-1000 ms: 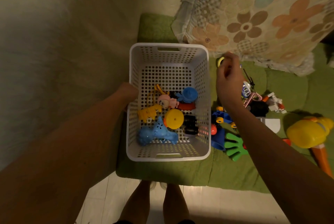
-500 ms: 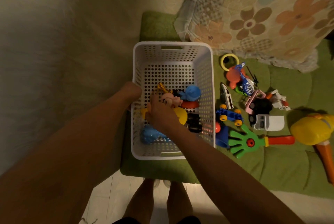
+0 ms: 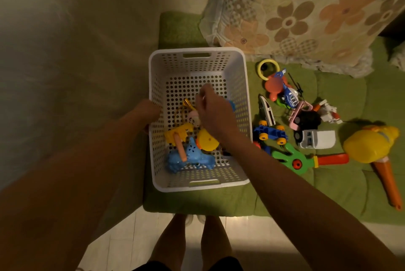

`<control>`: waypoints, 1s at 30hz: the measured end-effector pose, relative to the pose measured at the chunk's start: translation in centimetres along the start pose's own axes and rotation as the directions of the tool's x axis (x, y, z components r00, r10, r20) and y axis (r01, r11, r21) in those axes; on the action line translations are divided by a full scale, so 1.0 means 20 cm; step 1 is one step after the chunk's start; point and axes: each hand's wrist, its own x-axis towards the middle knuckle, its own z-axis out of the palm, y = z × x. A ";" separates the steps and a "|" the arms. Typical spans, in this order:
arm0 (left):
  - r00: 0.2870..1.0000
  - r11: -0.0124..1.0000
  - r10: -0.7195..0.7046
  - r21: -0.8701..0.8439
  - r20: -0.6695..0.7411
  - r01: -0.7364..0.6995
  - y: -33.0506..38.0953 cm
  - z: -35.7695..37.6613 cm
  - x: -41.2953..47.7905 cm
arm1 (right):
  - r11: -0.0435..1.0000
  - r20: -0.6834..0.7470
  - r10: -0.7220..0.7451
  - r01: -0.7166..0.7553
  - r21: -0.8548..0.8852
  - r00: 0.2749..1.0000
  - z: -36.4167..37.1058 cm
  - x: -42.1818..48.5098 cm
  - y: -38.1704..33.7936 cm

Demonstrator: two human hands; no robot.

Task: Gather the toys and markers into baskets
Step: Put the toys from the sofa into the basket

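Head view: the white basket sits mid-frame on a green mat, with toys heaped in its lower half. The left hand grips its left wall. The right hand hovers inside with fingers curled; I cannot tell if it holds anything. Loose toys lie on the mat to the right.

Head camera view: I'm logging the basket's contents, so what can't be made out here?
Head view only:
1. Right hand: its back faces the camera, so whether the curled fingers pinch anything is unclear.
2. Left hand: fingers hidden at the side wall of the white basket; grip unclear.
3. Blue toy and black toy in the basket: mostly covered by the right hand and forearm, kind unclear.
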 end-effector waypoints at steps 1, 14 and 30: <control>1.000 1.000 -0.005 0.001 -0.009 0.005 0.00 0.00 0.00 | 1.000 -0.114 -0.009 0.009 0.006 0.993 -0.07 0.03 0.02; 0.997 0.999 -0.033 -0.016 -0.066 0.032 0.03 0.02 -0.02 | 0.848 0.412 0.417 -0.185 -0.496 0.810 -0.30 -0.19 0.73; 0.998 1.000 -0.023 -0.005 -0.055 0.023 0.02 0.02 0.00 | 0.727 0.340 0.491 -0.162 -0.667 0.802 -0.11 -0.41 0.73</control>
